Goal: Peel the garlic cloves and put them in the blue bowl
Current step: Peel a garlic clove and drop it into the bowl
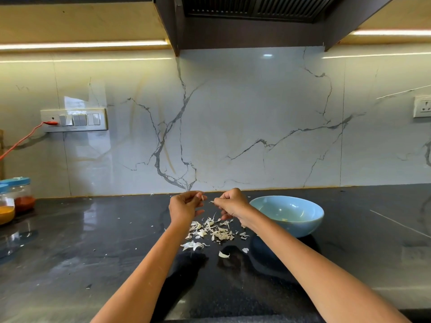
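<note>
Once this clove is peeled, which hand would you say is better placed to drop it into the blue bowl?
Probably the right hand: it is raised just beside the blue bowl, which sits to its right. The left hand, which seems to pinch the clove, is farther off, and the right hand lies between.

head cam — faces forward, slightly down | counter (93, 264) near | wall (233, 124) beyond

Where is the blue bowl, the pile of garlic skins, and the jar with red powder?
Round light-blue ceramic bowl (315, 217): head view, outer right wall.
Pile of white papery garlic skins (211, 232): head view, middle of pile.
Clear plastic jar of red powder (23, 197): head view, front wall.
</note>
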